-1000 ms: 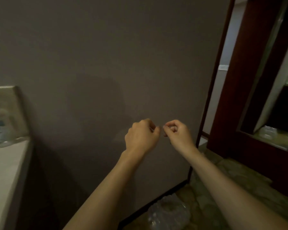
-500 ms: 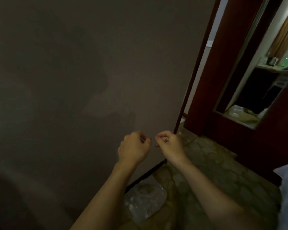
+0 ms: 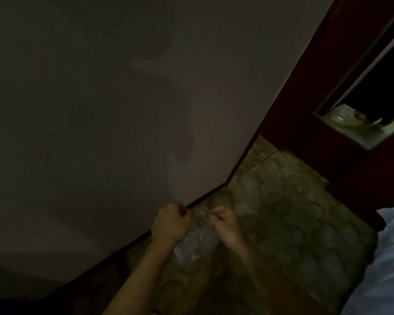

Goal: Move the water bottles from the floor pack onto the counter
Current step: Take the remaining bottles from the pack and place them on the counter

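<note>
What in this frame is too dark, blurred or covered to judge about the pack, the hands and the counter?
- Bottle count: the plastic pack on the floor is dim and blurred, and both wrists cover its sides.
- Grip: left hand and right hand are curled, backs to the camera; whether they touch the pack is unclear.
- Counter: not in the head view.
- Mirror: reflected items too small to name.

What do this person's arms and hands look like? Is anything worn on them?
Both forearms are bare as far as the picture shows: no sleeves, gloves or watch can be seen. The left hand and right hand are bare too. The light is dim, so a ring or other small thing could not be made out.
</note>
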A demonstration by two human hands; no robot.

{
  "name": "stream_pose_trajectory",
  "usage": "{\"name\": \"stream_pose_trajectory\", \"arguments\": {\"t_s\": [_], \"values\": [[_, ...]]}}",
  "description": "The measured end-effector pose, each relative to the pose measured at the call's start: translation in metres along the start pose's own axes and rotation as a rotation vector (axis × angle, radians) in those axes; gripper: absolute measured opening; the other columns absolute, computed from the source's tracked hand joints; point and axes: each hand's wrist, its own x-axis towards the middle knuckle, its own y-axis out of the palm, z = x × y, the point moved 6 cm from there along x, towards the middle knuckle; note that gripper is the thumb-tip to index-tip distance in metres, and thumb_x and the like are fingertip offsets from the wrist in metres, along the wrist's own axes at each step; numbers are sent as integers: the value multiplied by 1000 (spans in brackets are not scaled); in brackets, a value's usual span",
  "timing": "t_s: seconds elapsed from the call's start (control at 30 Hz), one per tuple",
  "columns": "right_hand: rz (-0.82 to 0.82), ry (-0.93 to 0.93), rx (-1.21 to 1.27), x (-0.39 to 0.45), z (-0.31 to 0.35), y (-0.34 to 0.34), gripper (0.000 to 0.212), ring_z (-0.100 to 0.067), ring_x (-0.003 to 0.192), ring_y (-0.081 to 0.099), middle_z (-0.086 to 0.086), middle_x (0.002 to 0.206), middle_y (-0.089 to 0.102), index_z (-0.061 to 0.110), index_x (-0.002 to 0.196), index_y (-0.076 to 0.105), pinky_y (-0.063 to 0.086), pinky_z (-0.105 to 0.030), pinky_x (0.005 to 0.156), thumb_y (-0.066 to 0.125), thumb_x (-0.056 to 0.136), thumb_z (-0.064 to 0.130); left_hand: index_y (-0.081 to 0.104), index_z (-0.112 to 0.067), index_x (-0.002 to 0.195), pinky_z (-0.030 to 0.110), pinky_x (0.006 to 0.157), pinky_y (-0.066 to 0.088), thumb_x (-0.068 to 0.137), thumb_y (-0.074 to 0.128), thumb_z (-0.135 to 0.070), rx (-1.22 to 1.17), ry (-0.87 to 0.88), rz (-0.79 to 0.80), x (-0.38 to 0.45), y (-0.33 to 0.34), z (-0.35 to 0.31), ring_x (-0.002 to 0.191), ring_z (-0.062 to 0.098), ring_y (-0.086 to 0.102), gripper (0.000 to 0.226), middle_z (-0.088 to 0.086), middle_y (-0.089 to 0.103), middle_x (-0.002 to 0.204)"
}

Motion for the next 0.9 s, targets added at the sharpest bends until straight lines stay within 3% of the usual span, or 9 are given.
{"name": "stream_pose_trajectory", "arguments": {"t_s": [0.3, 0.37, 0.5, 0.67, 0.77, 0.83, 0.9], "values": [[224, 147, -76, 80, -75, 11, 15, -24, 86, 67, -2, 88, 69, 29, 80, 63, 57, -45, 85, 57, 93, 23, 64, -26, 80, 35, 79, 57, 91, 57, -34, -54, -237, 29, 50, 68, 35, 87, 25, 69, 15, 4, 73, 91], [295, 155, -87, 100, -88, 13, 13, -20, 81, 66, -2, 87, 68, 28, 84, 63, 57, -41, 82, 57, 94, 23, 64, -26, 78, 30, 76, 55, 91, 57, -30, -105, -318, 18, 58, 85, 46, 86, 24, 70, 16, 4, 73, 87], [503, 178, -143, 136, -123, 18, 10, -15, 78, 62, 0, 90, 65, 25, 96, 64, 53, -31, 68, 55, 96, 19, 68, -14, 94, 27, 63, 50, 97, 53, -22, -207, -520, -59, 58, 126, 67, 78, 18, 68, 17, 1, 69, 81], [642, 219, -187, 176, -164, 17, 13, -15, 91, 64, 0, 104, 64, 24, 107, 61, 56, -30, 78, 53, 97, 21, 65, -17, 101, 29, 74, 54, 98, 53, -17, -343, -618, -86, 73, 192, 73, 84, 15, 66, 13, 2, 69, 95], [673, 223, -206, 206, -191, 26, 10, -12, 84, 62, 1, 99, 63, 24, 102, 60, 51, -25, 67, 53, 97, 21, 63, -20, 101, 30, 73, 56, 98, 53, -19, -375, -649, -126, 94, 222, 84, 81, 13, 66, 11, -6, 65, 88], [664, 212, -233, 229, -214, 40, 8, -11, 74, 59, 1, 91, 62, 27, 95, 59, 46, -23, 60, 53, 97, 21, 65, -16, 101, 37, 77, 59, 97, 54, -19, -392, -668, -132, 114, 241, 102, 82, 19, 69, 13, 1, 69, 90], [641, 192, -263, 256, -240, 57, 7, -13, 75, 60, 1, 90, 64, 24, 97, 60, 50, -27, 63, 54, 97, 21, 66, -14, 103, 39, 82, 58, 96, 54, -19, -394, -678, -142, 137, 263, 127, 88, 22, 69, 15, 6, 71, 97]]}}
